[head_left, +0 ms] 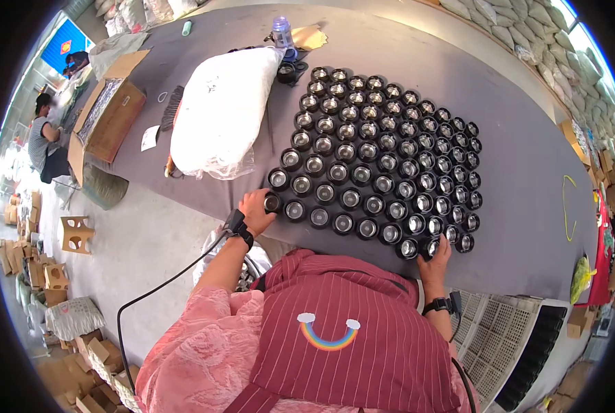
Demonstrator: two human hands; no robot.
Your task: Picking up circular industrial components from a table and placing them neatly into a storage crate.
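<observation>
Many small black round caps with silvery insides (351, 199) lie in close rows on the grey-covered table (527, 206), forming a slanted block. At the block's near left corner, my left hand (255, 213) has its fingers closed round the side of one black cap (272, 202). My right hand (437, 264) is at the near right edge, with thumb and fingers curled round another black cap (430, 248). Both caps rest in line with the front row. Each wrist wears a black strap with a cable.
Left of the caps lies a full white plastic bag (225, 110). Behind it stand a clear bottle (281, 33) and a black cup (287, 72). An open carton (115, 117) sits farther left, near a seated person (46, 141). Plastic crates (493, 337) stand below the table at right.
</observation>
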